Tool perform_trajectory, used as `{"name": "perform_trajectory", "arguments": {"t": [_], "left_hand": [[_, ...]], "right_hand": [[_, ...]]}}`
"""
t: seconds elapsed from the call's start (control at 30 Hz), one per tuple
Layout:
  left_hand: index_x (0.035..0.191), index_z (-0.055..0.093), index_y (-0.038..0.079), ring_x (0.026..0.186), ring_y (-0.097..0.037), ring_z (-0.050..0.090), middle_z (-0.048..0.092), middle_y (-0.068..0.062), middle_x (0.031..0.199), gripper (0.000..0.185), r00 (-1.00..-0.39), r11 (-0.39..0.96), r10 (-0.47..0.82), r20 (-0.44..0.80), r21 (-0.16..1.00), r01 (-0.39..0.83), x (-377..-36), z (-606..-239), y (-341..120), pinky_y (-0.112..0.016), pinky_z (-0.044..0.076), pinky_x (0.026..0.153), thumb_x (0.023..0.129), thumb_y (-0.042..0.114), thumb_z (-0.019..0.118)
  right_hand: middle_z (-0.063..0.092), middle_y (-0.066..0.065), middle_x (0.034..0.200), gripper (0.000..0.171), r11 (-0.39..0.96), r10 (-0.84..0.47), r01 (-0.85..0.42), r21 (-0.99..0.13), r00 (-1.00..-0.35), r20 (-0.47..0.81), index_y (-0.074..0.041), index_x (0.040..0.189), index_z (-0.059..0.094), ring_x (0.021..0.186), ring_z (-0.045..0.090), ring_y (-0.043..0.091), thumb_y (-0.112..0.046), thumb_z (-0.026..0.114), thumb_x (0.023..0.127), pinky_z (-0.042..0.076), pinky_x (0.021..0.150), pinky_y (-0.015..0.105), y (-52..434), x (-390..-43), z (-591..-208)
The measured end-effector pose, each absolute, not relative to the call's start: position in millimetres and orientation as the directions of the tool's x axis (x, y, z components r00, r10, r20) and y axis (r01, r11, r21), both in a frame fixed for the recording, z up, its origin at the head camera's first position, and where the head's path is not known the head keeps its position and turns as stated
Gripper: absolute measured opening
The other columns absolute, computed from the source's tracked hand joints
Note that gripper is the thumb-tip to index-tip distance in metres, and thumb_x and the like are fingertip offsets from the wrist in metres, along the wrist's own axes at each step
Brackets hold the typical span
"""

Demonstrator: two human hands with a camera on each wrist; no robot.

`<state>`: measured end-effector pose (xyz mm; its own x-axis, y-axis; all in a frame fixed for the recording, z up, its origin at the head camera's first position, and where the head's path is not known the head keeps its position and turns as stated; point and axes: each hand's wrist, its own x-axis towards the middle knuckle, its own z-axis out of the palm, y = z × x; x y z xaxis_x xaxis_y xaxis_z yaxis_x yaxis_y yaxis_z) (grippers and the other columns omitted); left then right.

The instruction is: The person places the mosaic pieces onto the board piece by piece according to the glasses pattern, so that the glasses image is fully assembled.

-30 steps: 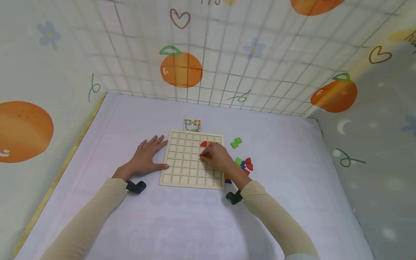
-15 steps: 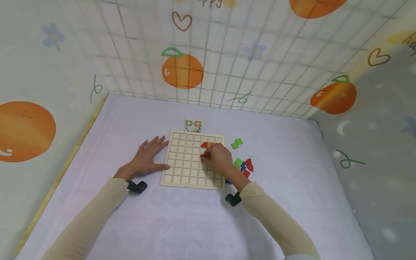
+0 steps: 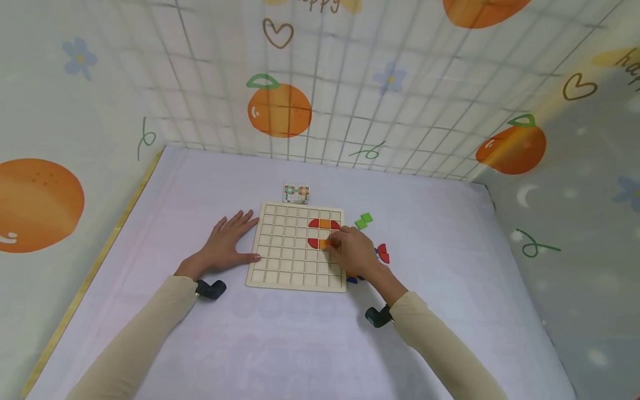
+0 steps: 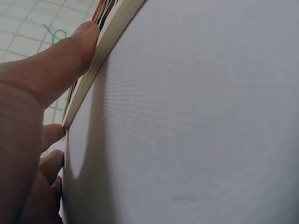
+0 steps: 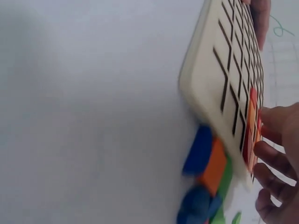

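Pressing an orange square tile [image 3: 324, 244] into the pale wooden grid board [image 3: 285, 250], the right hand [image 3: 352, 250] fingertips sit curled on it, just right of the tile. Left hand [image 3: 225, 240] lies flat, thumb against the board's left edge; the right is nearer.

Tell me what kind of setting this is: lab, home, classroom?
Probably a staged tabletop booth, not an ordinary room. A pale cloth-covered table is boxed in by wire-grid panels backed with orange-print sheeting. On it lie only a wooden grid board and loose coloured tiles.
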<state>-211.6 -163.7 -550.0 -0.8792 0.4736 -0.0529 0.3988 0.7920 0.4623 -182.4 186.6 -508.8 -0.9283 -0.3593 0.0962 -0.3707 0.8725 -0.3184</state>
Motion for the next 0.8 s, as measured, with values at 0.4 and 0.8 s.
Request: {"name": "perform_trajectory", "arguments": {"t": [0.4, 0.8], "left_hand": [[0.157, 0.025, 0.015, 0.150, -0.026, 0.000, 0.011, -0.005, 0.164, 0.104, -0.878, 0.790, 0.475, -0.048, 0.463, 0.402, -211.7, -551.2, -163.9, -0.051, -0.004, 0.118, 0.079, 0.069, 0.066], [0.158, 0.024, 0.017, 0.150, -0.025, 0.000, 0.011, -0.004, 0.164, 0.104, -0.883, 0.797, 0.467, -0.054, 0.458, 0.393, -210.8, -549.3, -163.0, -0.048, -0.005, 0.118, 0.078, 0.069, 0.067]], "right_hand": [[0.065, -0.005, 0.097, 0.021, 0.879, -0.395, -0.365, -0.307, -0.918, -0.037, -0.018, 0.101, 0.078, 0.087, 0.051, 0.013, -0.030, 0.080, 0.084, 0.048, 0.070, 0.026, 239.4, -158.2, -506.1], [0.060, -0.010, 0.093, 0.016, 0.756, -0.608, -0.604, -0.253, -0.791, 0.072, -0.023, 0.092, 0.081, 0.086, 0.044, 0.010, -0.032, 0.085, 0.078, 0.043, 0.066, 0.024, 251.6, -138.4, -507.0]]}}
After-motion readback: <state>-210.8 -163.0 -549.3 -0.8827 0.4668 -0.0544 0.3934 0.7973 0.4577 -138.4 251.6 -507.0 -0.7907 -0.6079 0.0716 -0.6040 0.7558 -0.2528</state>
